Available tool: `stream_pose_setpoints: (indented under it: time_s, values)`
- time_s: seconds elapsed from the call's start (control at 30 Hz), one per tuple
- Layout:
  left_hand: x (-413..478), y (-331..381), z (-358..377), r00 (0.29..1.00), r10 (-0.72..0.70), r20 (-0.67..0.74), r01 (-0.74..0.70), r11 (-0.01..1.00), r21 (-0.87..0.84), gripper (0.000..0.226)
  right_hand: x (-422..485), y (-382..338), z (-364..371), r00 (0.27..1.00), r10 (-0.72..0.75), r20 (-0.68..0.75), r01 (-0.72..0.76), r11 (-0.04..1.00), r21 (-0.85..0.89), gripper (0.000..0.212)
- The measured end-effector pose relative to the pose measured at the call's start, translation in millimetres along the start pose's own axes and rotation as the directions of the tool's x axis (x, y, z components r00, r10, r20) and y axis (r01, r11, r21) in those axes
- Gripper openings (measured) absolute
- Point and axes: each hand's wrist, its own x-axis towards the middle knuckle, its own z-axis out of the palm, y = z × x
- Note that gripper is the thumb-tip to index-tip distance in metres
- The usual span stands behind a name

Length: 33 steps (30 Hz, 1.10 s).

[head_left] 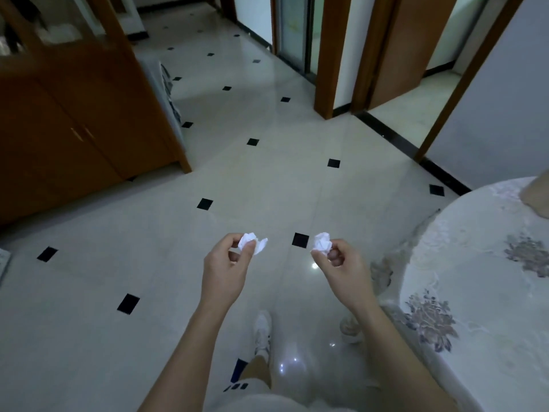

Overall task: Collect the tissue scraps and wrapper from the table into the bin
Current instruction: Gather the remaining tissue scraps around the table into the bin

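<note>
My left hand (225,269) pinches a crumpled white tissue scrap (254,242) between thumb and fingers, held out over the tiled floor. A second crumpled white tissue scrap (322,241) sits in the fingertips of my right hand (341,267). Both hands hover at about the same height, roughly a hand's width apart. The round table (481,263) with a floral cloth is at the right edge. No bin and no wrapper show in this view.
A wooden cabinet (74,114) stands at the left. Glossy white floor tiles with small black squares (252,173) stretch ahead toward open wooden doorways (332,55). My feet in white shoes (263,331) are below the hands.
</note>
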Motion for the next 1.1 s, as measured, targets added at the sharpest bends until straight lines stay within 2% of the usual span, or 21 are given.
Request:
stream_pose_setpoints:
  time_s: [0.17, 0.43, 0.8, 0.97, 1.1]
  values:
    - [109.3, 4.6, 18.4, 0.994, 0.048, 0.100, -0.046, 0.999, -0.018, 0.013, 82.5, -22.8, 20.0, 0.995, 0.010, -0.098, -0.011, 1.000, -0.016, 0.016]
    - [265.8, 31.4, 51.5, 0.962, 0.143, 0.234, -0.134, 0.989, -0.055, 0.010, 207.0, -61.9, 21.4, 0.956, 0.031, -0.293, -0.052, 0.997, -0.063, 0.020]
    - [372.2, 63.2, 159.1, 0.880, 0.231, 0.415, -0.205, 0.973, -0.107, 0.006, 285.0, -32.3, -18.8, 0.877, 0.131, -0.463, -0.165, 0.986, -0.034, 0.024]
    - [414.5, 91.1, 232.0, 0.847, 0.267, 0.460, -0.238, 0.964, -0.120, 0.007, 342.8, -11.7, -53.6, 0.842, 0.153, -0.518, -0.200, 0.979, -0.036, 0.028]
    - [445.7, 130.3, 300.6, 0.805, 0.293, 0.515, -0.270, 0.955, -0.123, 0.008, 400.3, 4.4, -99.9, 0.801, 0.169, -0.575, -0.208, 0.978, -0.002, 0.021]
